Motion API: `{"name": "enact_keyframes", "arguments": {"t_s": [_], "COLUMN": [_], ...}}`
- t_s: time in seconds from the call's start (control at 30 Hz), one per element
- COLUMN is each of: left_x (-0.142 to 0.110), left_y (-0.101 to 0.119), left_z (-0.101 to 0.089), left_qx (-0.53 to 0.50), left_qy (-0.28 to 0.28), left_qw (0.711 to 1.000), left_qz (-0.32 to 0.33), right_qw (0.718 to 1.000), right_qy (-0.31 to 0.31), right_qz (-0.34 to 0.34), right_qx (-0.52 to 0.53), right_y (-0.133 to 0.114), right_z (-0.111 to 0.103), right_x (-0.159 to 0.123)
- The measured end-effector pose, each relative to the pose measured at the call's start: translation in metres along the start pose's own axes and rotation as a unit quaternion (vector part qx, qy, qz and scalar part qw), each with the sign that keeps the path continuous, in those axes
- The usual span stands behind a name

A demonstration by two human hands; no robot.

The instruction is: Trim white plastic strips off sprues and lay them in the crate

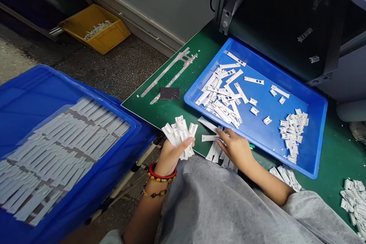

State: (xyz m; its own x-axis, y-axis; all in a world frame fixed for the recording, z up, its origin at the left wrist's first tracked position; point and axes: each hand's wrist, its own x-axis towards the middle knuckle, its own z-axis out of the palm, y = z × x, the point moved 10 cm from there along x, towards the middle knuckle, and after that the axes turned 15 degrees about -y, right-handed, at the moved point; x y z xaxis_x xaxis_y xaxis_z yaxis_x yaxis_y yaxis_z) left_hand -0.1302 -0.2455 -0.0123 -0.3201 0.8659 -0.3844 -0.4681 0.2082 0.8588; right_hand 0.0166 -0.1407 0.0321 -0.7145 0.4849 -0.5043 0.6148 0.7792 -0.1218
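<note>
My left hand (171,154) is closed around a fanned bunch of white plastic strips (180,131), their moulded ends pointing up and away from me. Beside it, my right hand (236,148) reaches over the table's near edge, fingers bent onto a loose white plastic strip (208,124). Its fingertips cover that strip's far end. More white strips (215,151) lie fanned below these fingers, partly hidden by the hand and the grey clothing.
A blue tray (310,169) holds loose strips and small white clips (293,133). Left, a blue bin (82,194) carries rows of strips. A black square (169,93) lies on the green table (140,110). A yellow bin (114,38) stands on the floor. A dark conveyor (271,26) rises behind.
</note>
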Motion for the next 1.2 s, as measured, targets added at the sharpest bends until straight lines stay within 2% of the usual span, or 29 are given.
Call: {"name": "enact_keyframes", "arguments": {"t_s": [0.17,0.33,0.47,0.57,0.67,0.73,0.8,0.9,1.2], "left_x": [-0.002,-0.004,-0.005,-0.005,-0.007,-0.01,-0.014,-0.018,-0.022], "left_y": [0.003,0.003,0.007,0.01,0.011,0.012,0.016,0.024,0.028], "left_z": [0.009,0.019,0.025,0.032,0.041,0.049,0.056,0.064,0.072], "left_qx": [0.024,-0.012,-0.024,-0.019,-0.006,0.0,0.005,0.008,0.005], "left_qy": [-0.041,-0.066,-0.091,-0.148,-0.214,-0.256,-0.29,-0.319,-0.337], "left_qw": [0.999,0.998,0.996,0.988,0.975,0.964,0.953,0.941,0.937], "left_qz": [-0.004,-0.022,0.0,0.039,0.064,0.073,0.086,0.111,0.091], "right_qw": [0.999,0.999,0.998,0.984,0.935,0.91,0.903,0.901,0.894], "right_qy": [-0.048,-0.049,-0.041,-0.002,0.043,0.065,0.081,0.076,0.049], "right_qz": [0.007,0.007,-0.003,-0.077,-0.218,-0.268,-0.28,-0.289,-0.317], "right_qx": [-0.015,-0.002,0.051,0.159,0.276,0.311,0.316,0.313,0.312], "right_y": [-0.001,0.001,0.003,-0.005,-0.025,-0.032,-0.034,-0.038,-0.042], "right_z": [0.005,0.006,0.001,-0.02,-0.055,-0.076,-0.089,-0.096,-0.098], "right_x": [0.001,0.004,0.002,-0.01,-0.033,-0.047,-0.054,-0.058,-0.057]}}
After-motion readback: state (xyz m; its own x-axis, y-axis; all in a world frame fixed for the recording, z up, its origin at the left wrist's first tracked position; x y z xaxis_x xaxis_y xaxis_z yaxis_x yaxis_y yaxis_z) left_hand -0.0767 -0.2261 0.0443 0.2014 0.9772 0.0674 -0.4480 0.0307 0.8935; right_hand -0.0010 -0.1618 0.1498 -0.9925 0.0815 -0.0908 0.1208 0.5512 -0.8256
